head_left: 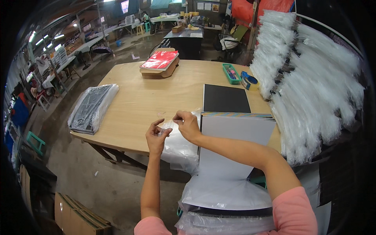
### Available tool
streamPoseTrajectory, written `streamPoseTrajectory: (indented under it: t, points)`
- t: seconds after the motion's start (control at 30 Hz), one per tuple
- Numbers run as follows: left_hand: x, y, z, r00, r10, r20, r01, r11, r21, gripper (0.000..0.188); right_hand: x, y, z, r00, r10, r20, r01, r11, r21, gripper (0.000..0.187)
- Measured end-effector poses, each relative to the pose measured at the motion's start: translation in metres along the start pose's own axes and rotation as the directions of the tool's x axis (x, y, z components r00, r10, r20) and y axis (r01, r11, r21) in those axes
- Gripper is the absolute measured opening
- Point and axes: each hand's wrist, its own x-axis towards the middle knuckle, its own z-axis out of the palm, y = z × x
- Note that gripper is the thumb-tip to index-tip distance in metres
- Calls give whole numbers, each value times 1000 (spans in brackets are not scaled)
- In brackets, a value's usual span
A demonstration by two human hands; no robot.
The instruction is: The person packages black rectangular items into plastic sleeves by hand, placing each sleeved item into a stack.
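My left hand (155, 137) is raised over the table's near edge, its thumb and fingers curled around what looks like a small bit of clear film. Just right of it, my right hand (188, 126) has its fingertips pinched together; anything between them is too small to make out. The hands are close but apart. Beneath them lies a stack of clear plastic bags (178, 147), hanging partly over the edge. Beside my right forearm stands a pile of large white sheets (231, 133) with striped edges, and a black board (226, 98) lies behind it.
A plastic-wrapped dark pack (94, 107) lies at the table's left. Toward the back are a red-covered stack (159, 62), a green basket (232, 74) and tape rolls (250, 81). Bundled clear plastic (313, 90) fills the right side. Wrapped sheets (227, 196) lie close to my body.
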Motion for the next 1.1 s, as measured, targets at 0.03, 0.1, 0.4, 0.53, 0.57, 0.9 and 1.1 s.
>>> streamPoseTrajectory:
  t: [0.03, 0.1, 0.4, 0.53, 0.57, 0.9, 1.1]
  points:
    - [-2, -3, -3, 1000, -1, 18, 0, 996, 93, 33, 1, 2, -1, 999, -33, -23, 32, 999, -31, 3]
    - [-4, -10, -13, 999, -8, 49, -6, 959, 283, 32, 1, -2, -7, 993, -105, -54, 97, 986, -135, 5]
    - [-31, 89, -19, -67, -150, 986, 312, 936, 163, 48, -39, -28, -59, 55, -68, 996, -488, 869, 86, 28]
    - [-61, 76, -44, 132, 150, 980, 684, 701, -199, 51, -76, -64, -150, -278, -514, 812, -539, 783, 311, 25]
    - [-62, 62, -46, 200, 181, 963, 802, 534, -267, 47, -82, -66, -171, -147, -698, 701, -481, 670, 566, 23]
    - [-105, 108, 72, 910, -48, 413, 400, 373, -837, 44, -178, 14, -265, 521, -469, 714, -580, 419, 699, 34]
    - [-75, 86, 66, 664, -1, 748, 559, 665, -495, 41, -221, -27, -288, 919, 359, 162, -273, 283, 919, 9]
